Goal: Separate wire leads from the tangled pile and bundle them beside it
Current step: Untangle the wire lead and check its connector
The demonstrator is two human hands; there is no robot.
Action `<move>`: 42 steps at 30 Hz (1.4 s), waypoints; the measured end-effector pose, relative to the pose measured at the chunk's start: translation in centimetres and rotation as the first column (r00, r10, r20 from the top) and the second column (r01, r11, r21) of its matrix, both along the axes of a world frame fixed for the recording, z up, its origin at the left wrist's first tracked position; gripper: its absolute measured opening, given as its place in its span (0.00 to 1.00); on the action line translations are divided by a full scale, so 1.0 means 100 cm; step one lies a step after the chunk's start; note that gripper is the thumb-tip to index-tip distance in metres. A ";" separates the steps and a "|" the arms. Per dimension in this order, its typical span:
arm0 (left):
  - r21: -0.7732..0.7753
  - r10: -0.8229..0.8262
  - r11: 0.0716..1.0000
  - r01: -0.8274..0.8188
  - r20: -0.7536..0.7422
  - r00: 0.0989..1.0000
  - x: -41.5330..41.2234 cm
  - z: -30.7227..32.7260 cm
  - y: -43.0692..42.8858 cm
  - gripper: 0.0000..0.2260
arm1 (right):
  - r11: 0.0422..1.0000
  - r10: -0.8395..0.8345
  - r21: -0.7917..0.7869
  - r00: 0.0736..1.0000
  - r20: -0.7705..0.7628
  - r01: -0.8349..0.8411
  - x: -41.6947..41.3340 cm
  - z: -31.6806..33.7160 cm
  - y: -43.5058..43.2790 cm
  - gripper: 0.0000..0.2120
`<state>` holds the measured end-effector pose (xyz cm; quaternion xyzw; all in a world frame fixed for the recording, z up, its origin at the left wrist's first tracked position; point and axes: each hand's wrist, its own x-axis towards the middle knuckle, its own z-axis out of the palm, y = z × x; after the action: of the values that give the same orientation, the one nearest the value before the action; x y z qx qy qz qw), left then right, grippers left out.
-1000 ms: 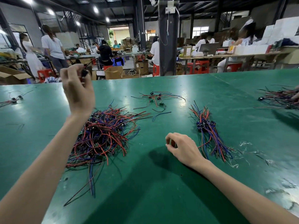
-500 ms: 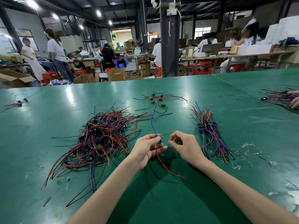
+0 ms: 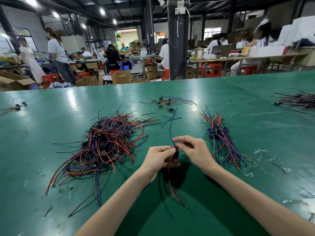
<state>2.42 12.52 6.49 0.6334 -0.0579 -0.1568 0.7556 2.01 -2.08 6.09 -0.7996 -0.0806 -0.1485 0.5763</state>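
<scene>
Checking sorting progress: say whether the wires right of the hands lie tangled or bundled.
Bundled: the right-hand wire group lies roughly parallel, its black connectors clustered together.

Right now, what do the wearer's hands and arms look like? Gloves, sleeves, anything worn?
Left hand and right hand: bare, with no gloves and no rings visible. Left forearm and right forearm: bare to the frame's edge, with no sleeves, watch, bands or markings in view.

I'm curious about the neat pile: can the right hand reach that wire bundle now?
Probably yes: the bundle lies beside the right hand with nothing between, though it is pinching a wire lead.
</scene>
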 end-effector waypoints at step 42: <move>-0.066 0.218 0.976 -0.210 0.187 0.958 0.001 0.002 0.001 0.04 | 0.915 0.296 0.368 0.898 -0.326 -0.168 -0.009 0.007 0.011 0.12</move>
<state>2.56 12.58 6.73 0.6306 -0.0656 -0.0107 0.7733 1.12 -0.98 6.80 -0.6893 -0.0390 0.0661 0.7204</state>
